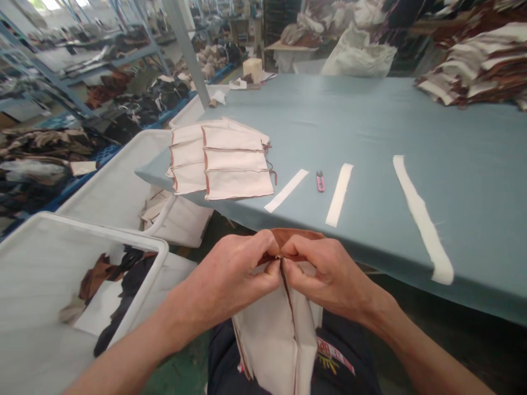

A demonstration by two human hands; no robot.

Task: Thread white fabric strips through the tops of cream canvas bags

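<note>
My left hand (236,274) and my right hand (325,274) meet in front of me, below the table edge. Both pinch the top of a cream fabric piece (275,334) with a brown lining (296,237) and a dark seam running down its middle. The piece hangs down over my lap. On the blue-grey table (370,120) beyond lies a stack of similar cream folded pieces (222,159) with reddish edging.
Three white fabric strips (340,193) lie on the table, with small pink snips (320,181) between two of them. White bins (49,274) holding scraps stand at my left. Piles of fabric (477,66) sit at the table's far right; shelving fills the left background.
</note>
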